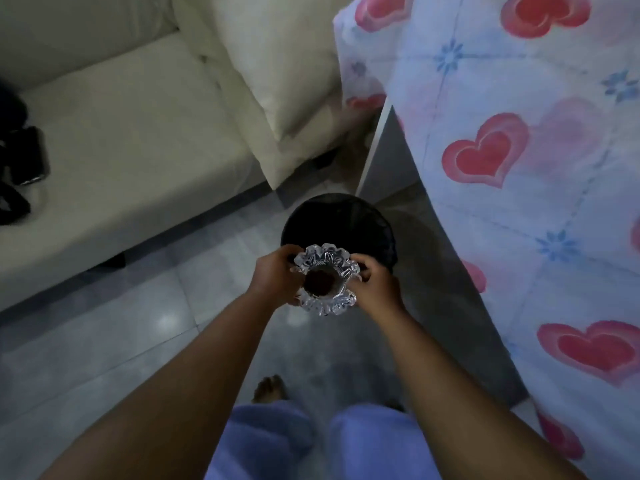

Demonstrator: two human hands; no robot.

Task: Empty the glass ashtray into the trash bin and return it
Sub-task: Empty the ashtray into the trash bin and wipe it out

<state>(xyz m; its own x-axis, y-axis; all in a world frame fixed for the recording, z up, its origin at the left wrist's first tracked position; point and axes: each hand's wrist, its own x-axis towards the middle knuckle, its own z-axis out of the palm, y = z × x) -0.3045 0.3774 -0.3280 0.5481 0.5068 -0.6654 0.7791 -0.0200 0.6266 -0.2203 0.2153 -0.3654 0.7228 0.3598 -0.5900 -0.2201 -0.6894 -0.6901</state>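
A cut-glass ashtray [326,279] with a scalloped rim and a dark brown residue in its bowl hangs in the air, held from both sides. My left hand [274,274] grips its left edge and my right hand [374,285] grips its right edge. The ashtray is tilted toward me, its opening facing up and back. Just beyond it on the floor stands a round black mesh trash bin [353,220]; the ashtray overlaps the bin's near rim. The bin's inside is dark and I cannot see what it holds.
A cream sofa [131,150] with a cushion [277,71] fills the left and top. Black items [24,161] lie on its seat. A table draped in a heart-patterned cloth [519,168] stands on the right, close to the bin. Grey tiled floor [121,341] lies below.
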